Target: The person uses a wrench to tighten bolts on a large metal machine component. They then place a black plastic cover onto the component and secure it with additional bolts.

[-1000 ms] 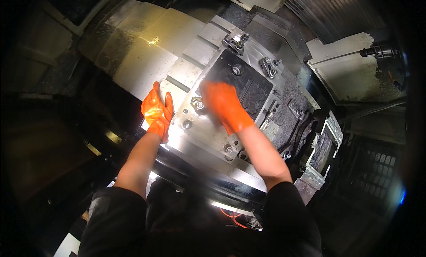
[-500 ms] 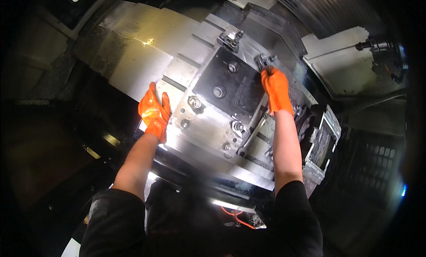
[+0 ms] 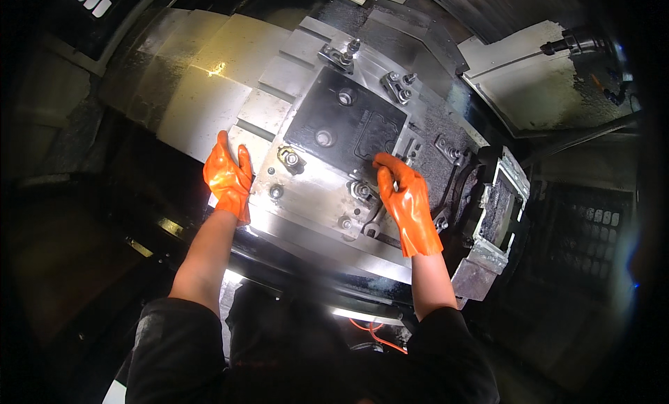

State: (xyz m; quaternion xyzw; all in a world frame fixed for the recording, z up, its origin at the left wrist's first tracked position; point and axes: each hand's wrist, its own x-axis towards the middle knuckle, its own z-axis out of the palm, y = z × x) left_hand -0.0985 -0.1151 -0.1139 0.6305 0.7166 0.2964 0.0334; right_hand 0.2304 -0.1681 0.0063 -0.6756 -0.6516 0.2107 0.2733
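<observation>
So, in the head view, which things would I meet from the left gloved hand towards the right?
Left gloved hand, bolted clamp below the left corner of the black plate, second clamp below its lowest corner, right gloved hand, pale metal frame.

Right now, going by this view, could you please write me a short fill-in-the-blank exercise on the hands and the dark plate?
1. The left hand and right hand wear ____ gloves.
2. Of the two, the ____ hand is nearer the dark plate.
3. The dark plate has ____ large round features on its face.
4. The person's sleeves are coloured ____.

Missing words: orange; right; two; black.
</observation>
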